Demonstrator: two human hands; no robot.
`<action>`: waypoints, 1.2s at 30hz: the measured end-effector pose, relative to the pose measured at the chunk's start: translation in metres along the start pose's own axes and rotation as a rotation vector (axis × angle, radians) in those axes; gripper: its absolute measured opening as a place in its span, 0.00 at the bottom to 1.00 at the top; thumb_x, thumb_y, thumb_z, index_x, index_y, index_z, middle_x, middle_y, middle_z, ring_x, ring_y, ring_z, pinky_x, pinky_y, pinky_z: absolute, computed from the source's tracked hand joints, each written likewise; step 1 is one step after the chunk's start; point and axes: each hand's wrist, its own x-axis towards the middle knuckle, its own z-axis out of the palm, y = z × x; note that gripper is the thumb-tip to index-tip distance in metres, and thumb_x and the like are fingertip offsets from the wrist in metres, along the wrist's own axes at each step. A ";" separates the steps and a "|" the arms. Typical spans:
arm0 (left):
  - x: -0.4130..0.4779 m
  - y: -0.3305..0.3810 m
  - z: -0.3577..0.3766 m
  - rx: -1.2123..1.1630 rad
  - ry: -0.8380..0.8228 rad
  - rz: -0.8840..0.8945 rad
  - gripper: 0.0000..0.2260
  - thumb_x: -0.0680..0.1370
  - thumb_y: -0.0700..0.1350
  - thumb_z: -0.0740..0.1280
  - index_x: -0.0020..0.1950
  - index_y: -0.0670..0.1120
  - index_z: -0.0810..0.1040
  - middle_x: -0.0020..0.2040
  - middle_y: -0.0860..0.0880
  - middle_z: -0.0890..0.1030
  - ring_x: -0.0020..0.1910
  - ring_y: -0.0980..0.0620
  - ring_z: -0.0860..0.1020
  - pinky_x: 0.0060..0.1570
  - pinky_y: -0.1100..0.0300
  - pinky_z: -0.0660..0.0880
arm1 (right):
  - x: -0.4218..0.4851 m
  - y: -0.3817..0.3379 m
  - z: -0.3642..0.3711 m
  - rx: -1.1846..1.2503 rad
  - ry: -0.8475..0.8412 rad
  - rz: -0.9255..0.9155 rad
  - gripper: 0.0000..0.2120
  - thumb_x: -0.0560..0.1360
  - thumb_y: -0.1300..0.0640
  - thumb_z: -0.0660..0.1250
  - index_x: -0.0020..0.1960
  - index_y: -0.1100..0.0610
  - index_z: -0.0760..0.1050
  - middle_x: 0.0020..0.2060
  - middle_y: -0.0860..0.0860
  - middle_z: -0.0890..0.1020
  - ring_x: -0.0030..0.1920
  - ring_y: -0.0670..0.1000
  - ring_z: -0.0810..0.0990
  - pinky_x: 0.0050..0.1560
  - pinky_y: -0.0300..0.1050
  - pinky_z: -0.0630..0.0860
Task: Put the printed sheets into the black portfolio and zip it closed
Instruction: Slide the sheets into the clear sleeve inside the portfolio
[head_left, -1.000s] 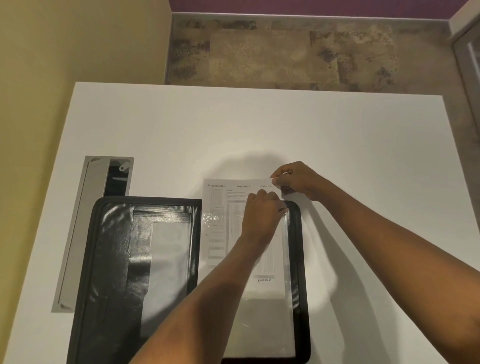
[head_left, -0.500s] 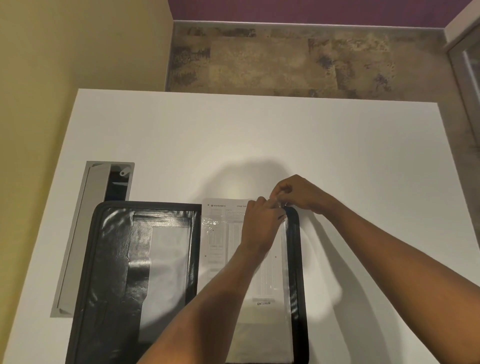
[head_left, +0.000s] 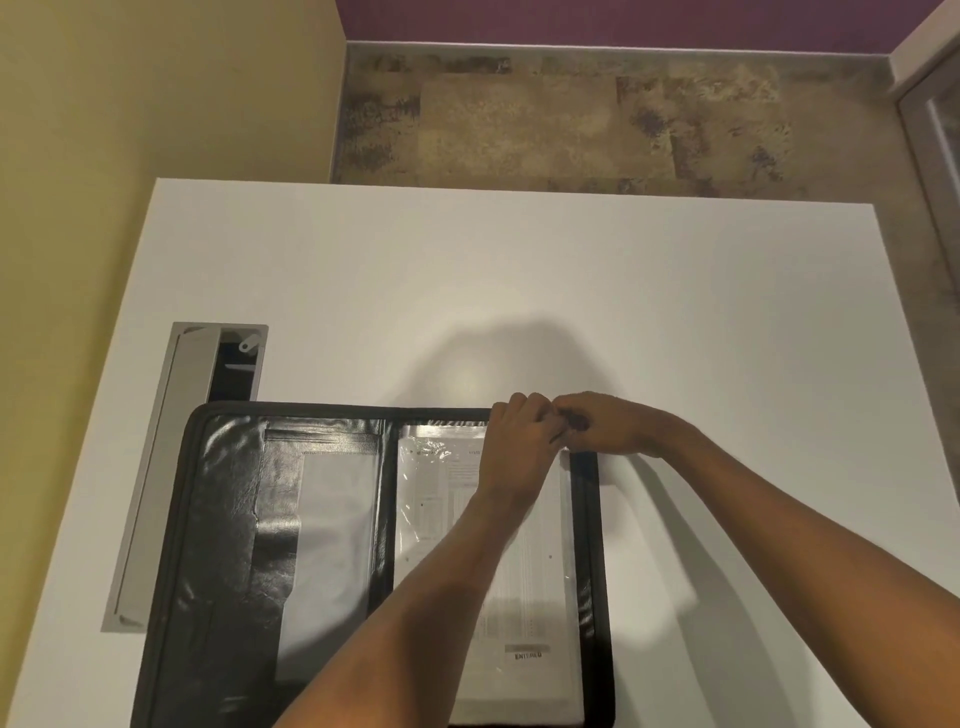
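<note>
Portfolio (head_left: 228, 519) lay open on white surface (head_left: 675, 338). Sheets (head_left: 540, 571) sat in its right-half clear sleeve. Left hand (head_left: 519, 447) and right hand (head_left: 602, 423) met at sleeve's top edge, fingers pinched closed; what they held unclear.

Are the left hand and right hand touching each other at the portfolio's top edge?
Touching. The head view shows the left hand and right hand meeting fingertip to fingertip, no gap visible, over the top right corner of the open portfolio.

One open portfolio (head_left: 228, 545), one printed sheet (head_left: 441, 499), two hands (head_left: 558, 431), one table (head_left: 571, 291).
</note>
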 end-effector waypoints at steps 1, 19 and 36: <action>0.000 -0.001 -0.004 -0.032 -0.004 -0.002 0.07 0.81 0.45 0.69 0.53 0.50 0.88 0.48 0.48 0.82 0.50 0.45 0.78 0.52 0.49 0.71 | -0.001 0.000 0.002 -0.018 0.001 -0.014 0.08 0.76 0.64 0.70 0.43 0.53 0.74 0.40 0.53 0.78 0.40 0.48 0.73 0.44 0.42 0.70; -0.029 -0.122 -0.117 0.269 -0.363 -0.019 0.10 0.81 0.53 0.69 0.55 0.48 0.85 0.53 0.50 0.84 0.52 0.47 0.80 0.57 0.49 0.73 | -0.004 -0.003 0.030 -0.367 0.247 -0.124 0.07 0.80 0.56 0.68 0.47 0.59 0.80 0.40 0.52 0.81 0.42 0.55 0.77 0.45 0.49 0.71; 0.000 -0.136 -0.110 0.338 -0.563 0.071 0.08 0.84 0.51 0.61 0.45 0.54 0.67 0.32 0.55 0.74 0.32 0.54 0.70 0.56 0.52 0.64 | 0.010 -0.011 0.029 -0.615 0.156 0.085 0.07 0.85 0.50 0.60 0.49 0.50 0.70 0.38 0.45 0.72 0.47 0.53 0.72 0.64 0.54 0.64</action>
